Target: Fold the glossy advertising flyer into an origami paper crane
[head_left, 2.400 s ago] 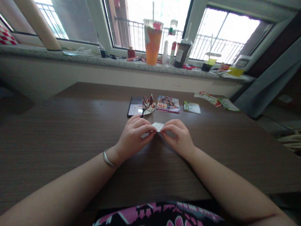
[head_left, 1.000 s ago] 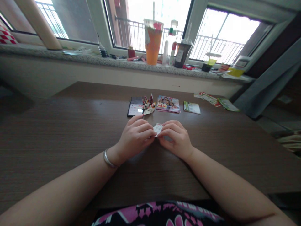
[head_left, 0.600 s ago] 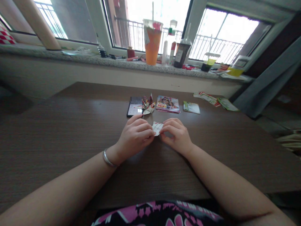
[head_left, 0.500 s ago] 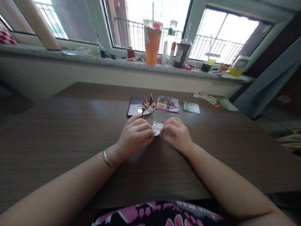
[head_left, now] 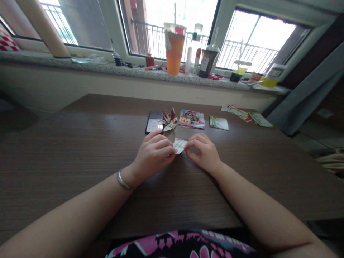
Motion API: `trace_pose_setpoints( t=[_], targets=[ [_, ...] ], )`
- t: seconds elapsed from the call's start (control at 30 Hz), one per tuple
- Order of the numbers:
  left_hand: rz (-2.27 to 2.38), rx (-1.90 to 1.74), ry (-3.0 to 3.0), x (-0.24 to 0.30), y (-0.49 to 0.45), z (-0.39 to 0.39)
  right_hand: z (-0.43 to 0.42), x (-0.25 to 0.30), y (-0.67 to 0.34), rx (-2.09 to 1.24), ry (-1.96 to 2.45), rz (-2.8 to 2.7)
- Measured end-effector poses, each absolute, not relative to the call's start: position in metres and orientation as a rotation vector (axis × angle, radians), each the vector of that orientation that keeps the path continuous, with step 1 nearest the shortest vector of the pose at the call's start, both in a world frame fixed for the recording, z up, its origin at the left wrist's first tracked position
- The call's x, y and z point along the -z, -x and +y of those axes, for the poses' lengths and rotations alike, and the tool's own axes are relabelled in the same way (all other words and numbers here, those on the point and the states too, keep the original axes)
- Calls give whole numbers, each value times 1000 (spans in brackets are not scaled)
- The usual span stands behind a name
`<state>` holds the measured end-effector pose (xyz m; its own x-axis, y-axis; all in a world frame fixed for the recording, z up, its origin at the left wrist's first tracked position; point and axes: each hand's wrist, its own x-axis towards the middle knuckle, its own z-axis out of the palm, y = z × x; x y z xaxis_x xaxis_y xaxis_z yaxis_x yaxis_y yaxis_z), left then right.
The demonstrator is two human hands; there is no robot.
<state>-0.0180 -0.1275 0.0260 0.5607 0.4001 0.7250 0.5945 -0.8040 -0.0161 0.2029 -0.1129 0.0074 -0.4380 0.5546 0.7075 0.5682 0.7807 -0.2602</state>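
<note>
A small piece of folded paper [head_left: 179, 146], whitish with faint printed lines, is held between my two hands just above the brown table [head_left: 80, 150]. My left hand [head_left: 157, 150] pinches its left side with thumb and fingers; a silver bracelet circles that wrist. At the paper's right corner, the thumb and fingertips of my right hand [head_left: 202, 152] are closed on it. Right beyond the hands stands a folded paper figure [head_left: 170, 120] with pointed tips, beside a phone [head_left: 154, 122] whose screen is lit.
A stack of printed leaflets [head_left: 192, 119] and a smaller green-white stack [head_left: 219, 123] lie behind my right hand. Paper strips [head_left: 239, 113] rest at the far right. On the windowsill [head_left: 134, 72] stand an orange drink cup [head_left: 174, 50], a dark drink cup [head_left: 208, 61] and several bottles.
The paper has tilted slightly and shifted a little to the left. Both hands keep their pinch and have barely moved.
</note>
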Motion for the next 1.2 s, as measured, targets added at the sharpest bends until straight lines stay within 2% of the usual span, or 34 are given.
trace_pose_setpoints(
  t=[0.27, 0.7, 1.2],
  targets=[
    [-861, 1135, 2530, -27, 20, -129, -111, -8, -204, -1, 874, -2003],
    [-830, 1118, 2550, -26, 20, -126, -120, -12, -199, 92, 898, -2156],
    [-880, 1128, 2549, -25, 20, -125, -118, -12, -201, 51, 942, -2144]
  ],
)
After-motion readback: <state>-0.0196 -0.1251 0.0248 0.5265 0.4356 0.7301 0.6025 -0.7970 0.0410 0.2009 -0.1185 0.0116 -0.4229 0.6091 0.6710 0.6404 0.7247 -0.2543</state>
